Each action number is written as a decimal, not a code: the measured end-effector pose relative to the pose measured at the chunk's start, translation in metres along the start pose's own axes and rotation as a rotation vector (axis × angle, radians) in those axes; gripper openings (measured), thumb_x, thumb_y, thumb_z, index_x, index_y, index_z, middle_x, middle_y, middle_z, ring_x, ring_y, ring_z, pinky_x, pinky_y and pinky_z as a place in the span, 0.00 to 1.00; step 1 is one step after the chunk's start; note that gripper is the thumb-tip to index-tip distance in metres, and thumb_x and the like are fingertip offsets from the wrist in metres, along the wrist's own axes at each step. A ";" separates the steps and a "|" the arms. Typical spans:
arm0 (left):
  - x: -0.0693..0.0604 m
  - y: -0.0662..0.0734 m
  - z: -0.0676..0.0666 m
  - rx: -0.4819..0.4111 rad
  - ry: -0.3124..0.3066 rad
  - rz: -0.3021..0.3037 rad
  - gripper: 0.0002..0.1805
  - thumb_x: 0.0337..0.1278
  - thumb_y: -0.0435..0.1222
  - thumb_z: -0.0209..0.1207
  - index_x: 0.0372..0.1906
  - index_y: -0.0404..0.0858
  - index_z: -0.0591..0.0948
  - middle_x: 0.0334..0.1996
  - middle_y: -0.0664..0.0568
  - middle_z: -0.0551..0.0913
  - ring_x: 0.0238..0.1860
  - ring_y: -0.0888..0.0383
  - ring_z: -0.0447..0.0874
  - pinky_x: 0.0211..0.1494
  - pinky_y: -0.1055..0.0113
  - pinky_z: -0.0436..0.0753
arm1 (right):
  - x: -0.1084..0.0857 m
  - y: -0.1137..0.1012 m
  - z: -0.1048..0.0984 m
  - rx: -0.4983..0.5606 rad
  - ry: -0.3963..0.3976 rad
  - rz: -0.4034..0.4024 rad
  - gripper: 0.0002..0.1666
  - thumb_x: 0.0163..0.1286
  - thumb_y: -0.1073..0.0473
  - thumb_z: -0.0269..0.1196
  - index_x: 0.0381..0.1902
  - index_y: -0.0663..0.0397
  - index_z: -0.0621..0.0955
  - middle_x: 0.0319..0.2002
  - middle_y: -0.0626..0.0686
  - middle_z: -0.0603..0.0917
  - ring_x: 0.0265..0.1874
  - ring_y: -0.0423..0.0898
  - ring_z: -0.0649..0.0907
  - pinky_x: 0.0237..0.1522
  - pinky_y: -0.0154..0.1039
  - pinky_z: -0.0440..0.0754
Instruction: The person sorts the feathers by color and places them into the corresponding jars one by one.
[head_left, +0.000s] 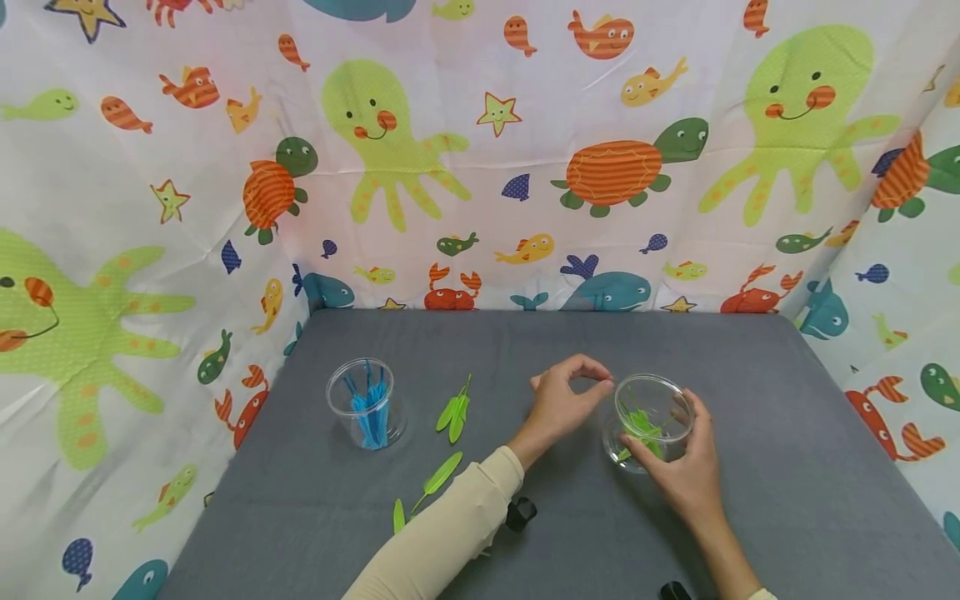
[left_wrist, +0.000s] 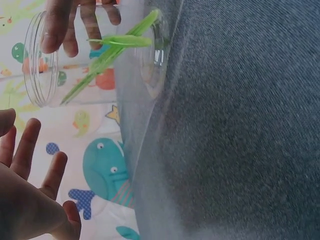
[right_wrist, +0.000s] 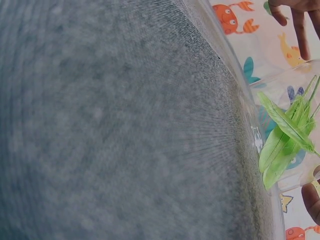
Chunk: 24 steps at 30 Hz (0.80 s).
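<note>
In the right hand's (head_left: 686, 471) grip the jar (head_left: 660, 392) looks glossy, clear plastic or glass, the feathers (right_wrist: 287, 135) inside matt, the cloth (head_left: 795, 475) below coarsely woven and matt, the curtain (head_left: 457, 167) beyond smooth, creased fabric.

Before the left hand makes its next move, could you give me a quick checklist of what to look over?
1. Clear jar held: ok, the right hand grips its side.
2. Jar's mouth uncovered: ok, it is open at the top.
3. Left hand free: ok, nothing shows in its fingers.
4. Green feathers all in the jar: not ok, some loose feathers lie on the table.
5. Blue pieces contained: ok, they stand in the second jar.
6. Number of feathers inside: cannot tell, they overlap.
</note>
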<state>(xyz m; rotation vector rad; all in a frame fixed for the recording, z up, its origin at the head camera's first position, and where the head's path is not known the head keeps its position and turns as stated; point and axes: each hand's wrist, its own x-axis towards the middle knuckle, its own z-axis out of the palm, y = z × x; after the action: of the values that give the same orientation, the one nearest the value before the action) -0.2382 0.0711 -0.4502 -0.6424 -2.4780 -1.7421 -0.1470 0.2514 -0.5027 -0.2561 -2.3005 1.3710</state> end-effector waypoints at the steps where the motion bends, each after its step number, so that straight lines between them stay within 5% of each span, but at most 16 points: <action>1: 0.000 -0.001 -0.001 0.001 0.005 -0.004 0.03 0.64 0.44 0.68 0.40 0.53 0.85 0.40 0.66 0.89 0.49 0.63 0.86 0.67 0.48 0.53 | 0.000 0.000 0.000 0.000 0.001 0.000 0.69 0.47 0.61 0.83 0.80 0.51 0.55 0.73 0.63 0.68 0.70 0.65 0.71 0.60 0.68 0.67; 11: -0.003 -0.012 -0.017 0.089 0.082 -0.047 0.03 0.63 0.44 0.67 0.37 0.52 0.85 0.35 0.63 0.87 0.45 0.57 0.85 0.61 0.47 0.56 | 0.001 0.000 0.001 -0.002 0.000 0.003 0.68 0.46 0.59 0.83 0.80 0.51 0.56 0.72 0.64 0.69 0.70 0.65 0.71 0.61 0.68 0.68; 24: -0.012 -0.034 -0.065 0.277 0.106 -0.156 0.04 0.65 0.46 0.66 0.36 0.53 0.85 0.33 0.62 0.86 0.43 0.52 0.81 0.60 0.43 0.57 | 0.000 -0.002 0.000 0.001 0.005 0.024 0.69 0.46 0.59 0.84 0.80 0.45 0.56 0.74 0.58 0.69 0.71 0.59 0.72 0.60 0.59 0.68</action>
<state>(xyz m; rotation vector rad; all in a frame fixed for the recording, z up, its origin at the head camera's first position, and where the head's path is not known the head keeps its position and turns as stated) -0.2517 -0.0016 -0.4595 -0.3341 -2.6845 -1.3916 -0.1468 0.2502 -0.5010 -0.2872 -2.2992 1.3815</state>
